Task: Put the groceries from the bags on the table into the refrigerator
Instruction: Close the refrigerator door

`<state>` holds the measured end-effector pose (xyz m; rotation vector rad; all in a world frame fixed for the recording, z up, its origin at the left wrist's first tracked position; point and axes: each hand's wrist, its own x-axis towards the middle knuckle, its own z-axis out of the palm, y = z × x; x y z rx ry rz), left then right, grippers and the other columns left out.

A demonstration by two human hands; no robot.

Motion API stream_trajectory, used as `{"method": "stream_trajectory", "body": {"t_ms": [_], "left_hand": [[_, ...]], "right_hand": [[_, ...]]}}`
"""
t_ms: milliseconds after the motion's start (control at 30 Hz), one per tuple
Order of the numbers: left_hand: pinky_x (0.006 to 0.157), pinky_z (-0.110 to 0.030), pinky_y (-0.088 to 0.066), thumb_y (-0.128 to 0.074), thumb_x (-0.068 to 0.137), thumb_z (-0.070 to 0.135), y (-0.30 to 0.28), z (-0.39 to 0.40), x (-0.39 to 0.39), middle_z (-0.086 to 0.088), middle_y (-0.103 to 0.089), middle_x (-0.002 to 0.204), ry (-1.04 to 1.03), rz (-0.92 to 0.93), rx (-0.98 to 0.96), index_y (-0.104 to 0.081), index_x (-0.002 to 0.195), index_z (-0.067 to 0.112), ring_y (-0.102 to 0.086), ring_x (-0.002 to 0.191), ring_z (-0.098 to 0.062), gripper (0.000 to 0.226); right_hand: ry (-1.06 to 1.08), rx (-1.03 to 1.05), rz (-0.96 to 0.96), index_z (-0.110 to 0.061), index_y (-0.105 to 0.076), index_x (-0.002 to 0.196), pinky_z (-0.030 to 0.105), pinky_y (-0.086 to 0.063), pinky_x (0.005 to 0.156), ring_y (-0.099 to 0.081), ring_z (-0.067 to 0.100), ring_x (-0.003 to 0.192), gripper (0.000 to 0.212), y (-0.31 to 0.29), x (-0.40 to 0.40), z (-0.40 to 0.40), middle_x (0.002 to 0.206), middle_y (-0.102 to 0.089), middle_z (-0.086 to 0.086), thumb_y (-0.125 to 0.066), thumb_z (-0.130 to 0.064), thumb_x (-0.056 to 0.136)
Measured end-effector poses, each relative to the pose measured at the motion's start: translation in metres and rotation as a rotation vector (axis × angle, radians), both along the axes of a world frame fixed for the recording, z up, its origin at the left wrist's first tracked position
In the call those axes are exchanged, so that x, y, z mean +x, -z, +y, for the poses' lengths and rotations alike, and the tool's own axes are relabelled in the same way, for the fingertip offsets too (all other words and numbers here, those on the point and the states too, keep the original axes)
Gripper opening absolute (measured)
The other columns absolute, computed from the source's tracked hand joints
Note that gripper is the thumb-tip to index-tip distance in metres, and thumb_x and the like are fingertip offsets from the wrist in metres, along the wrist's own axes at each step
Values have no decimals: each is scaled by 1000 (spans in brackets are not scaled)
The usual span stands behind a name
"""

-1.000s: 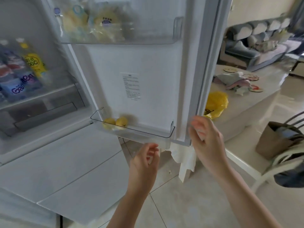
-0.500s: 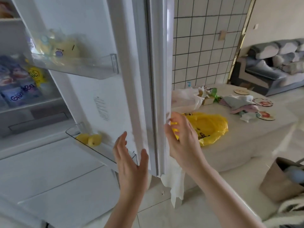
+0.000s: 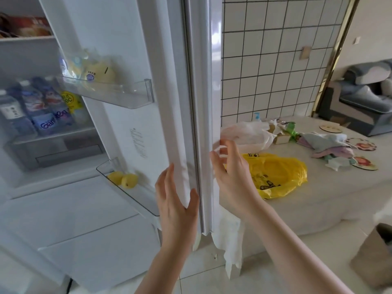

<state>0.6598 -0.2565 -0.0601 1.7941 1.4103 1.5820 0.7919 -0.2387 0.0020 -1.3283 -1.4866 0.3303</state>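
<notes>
The white refrigerator door stands partly open, edge toward me. My left hand lies with straight fingers on the door's inner edge, thumb against the gasket. My right hand hovers by the outer edge, fingers spread and loosely bent, holding nothing. Two yellow fruits sit in the lower door bin. A pale yellow packet sits in the upper door bin. Bottles stand on an inner shelf. On the table lie a yellow bag and a white bag.
Folded cloths and round coasters lie on the table's far side. A white cloth hangs off the table edge beside the door. A brown bag stands at the lower right. A grey sofa sits beyond a tiled wall.
The door has swung further toward shut, its edge now facing me. Both hands rose with it, and my view turned right, showing more of the table.
</notes>
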Motion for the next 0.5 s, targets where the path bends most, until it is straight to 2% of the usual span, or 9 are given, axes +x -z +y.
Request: {"method": "stream_trajectory", "body": {"t_ms": [67, 133, 200, 267, 367, 433, 500], "left_hand": [[111, -45, -37, -60, 90, 14, 0, -1, -3, 10, -30, 141, -19, -5, -13, -24, 147, 41, -39, 133, -18, 72], [109, -44, -39, -60, 89, 14, 1, -4, -7, 11, -31, 139, -42, -5, -20, -25, 147, 41, -40, 130, -19, 73], [108, -43, -39, -60, 89, 15, 1, -8, -14, 10, -31, 140, -66, -2, -18, -26, 147, 41, -41, 130, -20, 73], [108, -44, -39, -59, 90, 20, 2, -13, -25, 9, -32, 139, -92, -4, 8, -28, 146, 42, -42, 129, -20, 67], [105, -46, -43, -51, 90, 35, 5, -22, -45, 8, -33, 137, -139, 9, 80, -31, 145, 40, -44, 127, -18, 58], [104, -44, -44, -46, 91, 37, 7, -29, -57, 6, -35, 137, -171, -3, 111, -34, 145, 36, -44, 128, -18, 55], [104, -38, -42, -46, 91, 35, 7, -35, -71, 5, -38, 135, -189, -39, 118, -36, 144, 33, -44, 128, -17, 54]], "right_hand": [[-18, 4, 5, -14, -47, 114, 35, -53, 78, -62, 15, 92, 20, -1, 0, -2, 105, -61, 0, -49, -26, 98], [-64, -22, 23, -16, -49, 111, 17, -50, 74, -61, 7, 90, 19, -5, -1, -7, 104, -62, -3, -48, -30, 98], [-117, -55, 70, -18, -53, 108, 8, -45, 70, -60, -2, 87, 21, -9, -3, -14, 98, -63, -7, -46, -35, 98], [-153, -61, 73, -19, -55, 102, 7, -41, 67, -58, -7, 79, 26, -15, -10, -20, 87, -61, -14, -42, -41, 97], [-213, -28, 10, -21, -53, 96, 9, -38, 62, -53, -5, 71, 37, -30, -27, -27, 73, -53, -17, -33, -52, 92], [-302, 1, 15, -20, -53, 101, 7, -38, 63, -54, -7, 74, 39, -41, -41, -31, 79, -54, -18, -33, -51, 90], [-383, 15, 37, -20, -52, 110, 5, -41, 70, -58, -7, 89, 36, -50, -56, -34, 97, -61, -15, -37, -47, 92]]}}
